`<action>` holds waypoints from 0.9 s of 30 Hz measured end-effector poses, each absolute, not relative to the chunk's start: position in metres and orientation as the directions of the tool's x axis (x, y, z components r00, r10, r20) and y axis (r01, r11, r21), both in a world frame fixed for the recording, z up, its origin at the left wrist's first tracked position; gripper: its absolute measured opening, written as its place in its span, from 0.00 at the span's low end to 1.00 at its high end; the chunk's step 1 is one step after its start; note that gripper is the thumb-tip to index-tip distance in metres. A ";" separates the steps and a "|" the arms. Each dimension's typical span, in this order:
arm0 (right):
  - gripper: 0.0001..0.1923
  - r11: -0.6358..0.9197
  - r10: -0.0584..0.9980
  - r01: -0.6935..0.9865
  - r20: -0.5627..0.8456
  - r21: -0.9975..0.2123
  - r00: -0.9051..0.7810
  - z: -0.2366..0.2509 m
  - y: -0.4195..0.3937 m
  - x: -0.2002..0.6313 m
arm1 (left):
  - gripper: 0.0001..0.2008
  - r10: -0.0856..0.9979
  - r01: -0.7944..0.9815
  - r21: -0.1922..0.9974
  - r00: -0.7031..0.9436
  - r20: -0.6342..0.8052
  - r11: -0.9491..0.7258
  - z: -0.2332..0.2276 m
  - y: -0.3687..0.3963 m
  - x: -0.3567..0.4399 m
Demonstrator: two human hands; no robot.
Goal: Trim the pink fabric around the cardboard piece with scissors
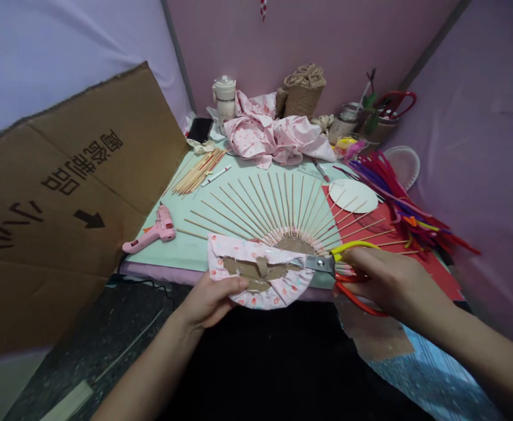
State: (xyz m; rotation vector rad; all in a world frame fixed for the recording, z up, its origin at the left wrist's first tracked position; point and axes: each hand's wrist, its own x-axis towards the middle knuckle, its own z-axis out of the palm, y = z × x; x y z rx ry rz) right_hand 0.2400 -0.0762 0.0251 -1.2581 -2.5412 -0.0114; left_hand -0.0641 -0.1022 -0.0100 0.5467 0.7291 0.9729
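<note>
Keep your left hand (pixel 210 298) clamped on the fabric-covered half-disc (pixel 260 278). With your right hand (pixel 385 280) closed through the scissors (pixel 335 266), snip small, clear of the sticks (pixel 283 210).

1 head-worn camera looks forward and down, close over the hands (pixel 300 286) at the counter (pixel 186 248) edge, facing the pink back wall (pixel 326 35).

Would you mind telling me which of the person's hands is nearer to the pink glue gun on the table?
Left. The left hand holds the fabric-covered half-disc just right of and below the pink glue gun; the right hand, gripping the scissors, is far across to the right.
</note>
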 end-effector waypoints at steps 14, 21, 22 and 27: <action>0.14 0.668 0.723 0.737 0.321 -0.100 -0.612 0.043 -0.073 0.243 | 0.31 0.866 -0.514 0.710 0.408 -0.291 0.481 -0.007 -0.103 -0.066; 0.14 0.692 0.710 0.714 0.280 -0.109 -0.646 0.039 -0.071 0.237 | 0.20 0.818 -0.478 0.704 0.513 -0.261 0.525 -0.009 -0.109 -0.061; 0.14 0.692 0.712 0.713 0.268 -0.112 -0.650 0.038 -0.071 0.236 | 0.20 0.813 -0.478 0.700 0.520 -0.262 0.531 -0.010 -0.110 -0.060; 0.10 0.681 0.718 0.723 0.302 -0.117 -0.628 0.036 -0.073 0.233 | 0.20 0.806 -0.485 0.693 0.540 -0.242 0.533 -0.010 -0.112 -0.056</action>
